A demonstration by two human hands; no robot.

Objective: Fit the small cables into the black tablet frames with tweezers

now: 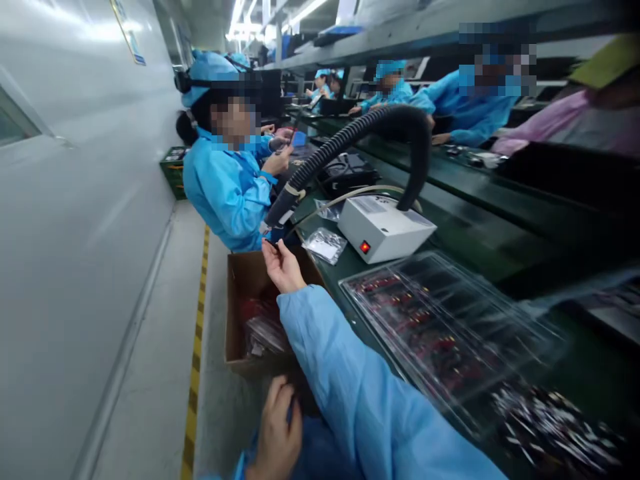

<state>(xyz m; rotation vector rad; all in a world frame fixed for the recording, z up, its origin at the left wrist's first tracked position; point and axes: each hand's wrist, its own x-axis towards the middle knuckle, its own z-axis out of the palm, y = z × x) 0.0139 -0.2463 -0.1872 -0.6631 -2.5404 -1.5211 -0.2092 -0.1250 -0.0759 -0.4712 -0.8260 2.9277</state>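
Observation:
My right hand [283, 267] reaches forward in a light blue sleeve, over an open cardboard box [234, 293]. Its fingertips pinch a small dark part [271, 243] just under the nozzle end of a black ribbed hose [320, 157]. The hose arches from a white box unit [395, 233] with a lit red switch [365, 247]. My left hand [275, 433] sits low near my lap. Its fingers curl around something dark that I cannot make out.
Clear plastic trays [450, 327] of red and black parts lie on the green bench [475, 233] to my right, with small plastic bags [325, 245] near the white unit. A person in a blue coat [227, 187] sits just ahead; others work across the line. A yellow-striped aisle [197, 333] runs along the left.

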